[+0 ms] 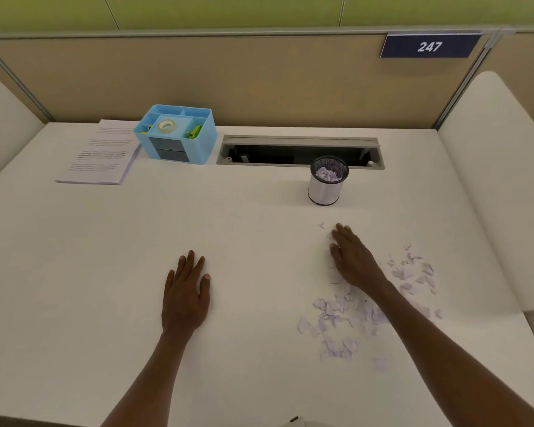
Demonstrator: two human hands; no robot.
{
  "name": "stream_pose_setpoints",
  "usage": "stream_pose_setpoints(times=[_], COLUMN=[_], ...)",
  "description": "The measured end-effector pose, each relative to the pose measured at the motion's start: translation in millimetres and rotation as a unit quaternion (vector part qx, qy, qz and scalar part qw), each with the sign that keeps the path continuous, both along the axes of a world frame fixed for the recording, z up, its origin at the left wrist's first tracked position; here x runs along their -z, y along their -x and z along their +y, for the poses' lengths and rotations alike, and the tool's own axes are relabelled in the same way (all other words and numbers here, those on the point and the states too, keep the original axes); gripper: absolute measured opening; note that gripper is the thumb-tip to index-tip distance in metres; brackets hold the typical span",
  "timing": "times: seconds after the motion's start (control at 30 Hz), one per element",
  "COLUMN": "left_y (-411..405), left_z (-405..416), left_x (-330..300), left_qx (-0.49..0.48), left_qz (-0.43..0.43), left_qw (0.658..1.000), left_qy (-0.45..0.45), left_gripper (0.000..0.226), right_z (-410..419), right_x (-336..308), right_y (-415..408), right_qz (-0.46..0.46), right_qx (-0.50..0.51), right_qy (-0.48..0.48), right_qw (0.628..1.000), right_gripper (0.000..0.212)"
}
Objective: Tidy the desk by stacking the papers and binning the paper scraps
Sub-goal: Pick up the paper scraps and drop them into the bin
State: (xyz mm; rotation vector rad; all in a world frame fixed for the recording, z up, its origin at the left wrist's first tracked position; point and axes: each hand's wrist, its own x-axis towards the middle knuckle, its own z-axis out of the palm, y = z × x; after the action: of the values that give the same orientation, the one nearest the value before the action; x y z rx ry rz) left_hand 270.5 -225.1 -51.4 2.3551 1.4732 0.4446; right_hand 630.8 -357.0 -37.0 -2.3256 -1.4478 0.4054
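A stack of printed papers (101, 155) lies at the desk's far left. A small black mesh bin (326, 180) stands mid-right and holds pale scraps. Several torn paper scraps (339, 315) are strewn over the desk's right side, with more of them (413, 272) further right. My right hand (350, 257) lies flat with straight fingers on the desk at the scraps' far edge, touching a few under its palm. My left hand (185, 291) rests flat on the bare desk (136, 241), fingers spread, holding nothing.
A blue desk organiser (176, 134) with a tape roll stands beside the paper stack. An open cable trough (299, 152) runs along the back, behind the bin. Beige partition walls enclose the desk; white side panels flank it.
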Motion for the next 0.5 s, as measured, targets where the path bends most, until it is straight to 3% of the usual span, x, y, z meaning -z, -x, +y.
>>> stream_pose_setpoints(times=[0.1, 0.23, 0.37, 0.5], left_y=[0, 2, 1, 2], left_z=[0, 1, 2, 2], left_x=[0, 1, 3, 4], left_qx=[0.002, 0.004, 0.003, 0.002], left_qz=[0.004, 0.006, 0.009, 0.011], left_qw=[1.000, 1.000, 1.000, 1.000], left_qy=[0.004, 0.003, 0.003, 0.005], left_gripper=[0.056, 0.057, 0.057, 0.057], right_z=[15, 30, 8, -18], right_x=[-12, -14, -9, -12], right_y=[-3, -10, -13, -15], right_qz=[-0.047, -0.122, -0.138, -0.119], right_qx=[-0.031, -0.155, -0.145, -0.106], right_qy=[-0.022, 0.065, -0.034, 0.005], right_qw=[0.998, 0.978, 0.979, 0.987], right_gripper=[0.054, 0.056, 0.036, 0.036])
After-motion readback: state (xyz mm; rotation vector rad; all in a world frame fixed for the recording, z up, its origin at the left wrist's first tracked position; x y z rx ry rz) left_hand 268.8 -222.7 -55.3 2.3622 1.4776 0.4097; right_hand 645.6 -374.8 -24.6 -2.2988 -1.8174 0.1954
